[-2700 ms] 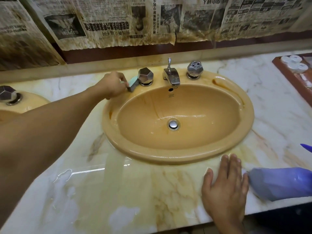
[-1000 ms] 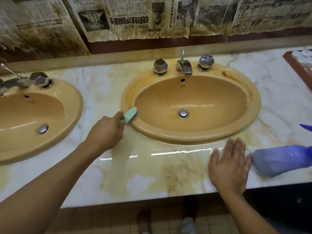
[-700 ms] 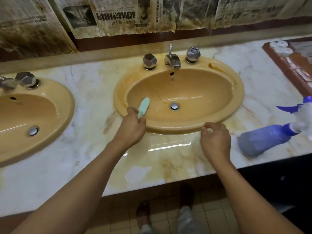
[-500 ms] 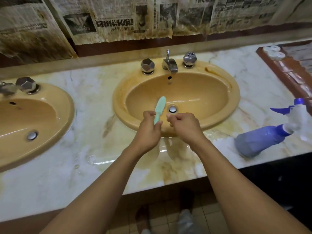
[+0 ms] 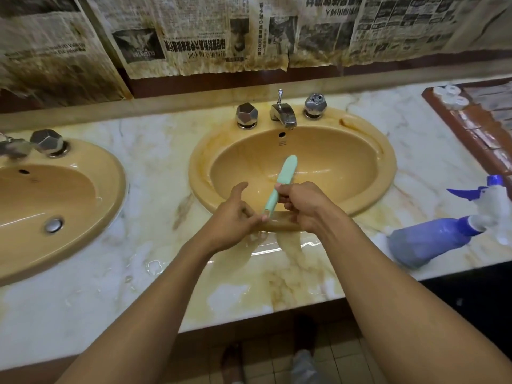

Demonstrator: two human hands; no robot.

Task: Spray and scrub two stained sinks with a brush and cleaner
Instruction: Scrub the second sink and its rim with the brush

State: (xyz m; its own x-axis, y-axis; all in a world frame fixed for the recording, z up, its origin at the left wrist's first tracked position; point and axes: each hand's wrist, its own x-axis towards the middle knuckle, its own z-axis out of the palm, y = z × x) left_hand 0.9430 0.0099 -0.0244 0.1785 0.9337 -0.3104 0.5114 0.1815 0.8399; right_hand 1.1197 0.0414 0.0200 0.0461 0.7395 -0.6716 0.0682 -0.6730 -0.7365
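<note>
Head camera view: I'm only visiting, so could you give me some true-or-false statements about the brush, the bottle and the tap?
1. The fingers of the right hand pinch the handle of the green brush. True.
2. The spray bottle stands upright. False: it lies on its side on the counter.
3. Water is running from the tap. False: no stream shows at its spout.
4. The brush's head is over the bowl of the right sink. True.
</note>
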